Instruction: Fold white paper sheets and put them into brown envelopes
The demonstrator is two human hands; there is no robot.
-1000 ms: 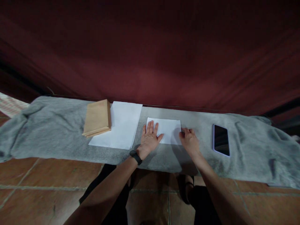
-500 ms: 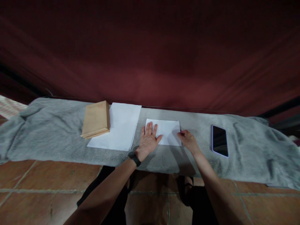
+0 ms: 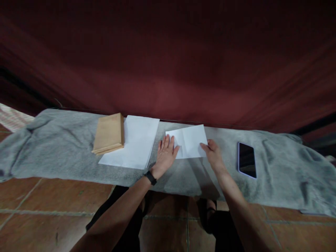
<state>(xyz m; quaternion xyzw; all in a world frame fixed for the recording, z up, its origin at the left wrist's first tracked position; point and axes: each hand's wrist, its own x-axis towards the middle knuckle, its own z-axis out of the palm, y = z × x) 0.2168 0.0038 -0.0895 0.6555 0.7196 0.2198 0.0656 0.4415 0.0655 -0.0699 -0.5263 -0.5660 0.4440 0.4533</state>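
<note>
A folded sheet of white paper (image 3: 193, 140) lies between my hands, its right part lifted off the grey cloth and a crease running near its middle. My left hand (image 3: 166, 154) rests flat on the paper's left part with the fingers stretched out. With thumb and fingers, my right hand (image 3: 213, 151) pinches the right edge of the paper. To the left, a stack of larger white sheets (image 3: 139, 140) lies close by my left hand. A bundle of brown envelopes (image 3: 109, 131) overlaps the left side of that stack.
A phone (image 3: 246, 160) in a purple case lies to the right of my right hand. Everything rests on a long, narrow surface covered with grey cloth (image 3: 60, 147). Dark red fabric (image 3: 168, 91) rises behind it; the tiled floor (image 3: 52, 199) shows in front.
My right hand has taken hold of the paper's right edge and raised it, so the paper bends at the crease. My left hand has stayed flat on the left part.
</note>
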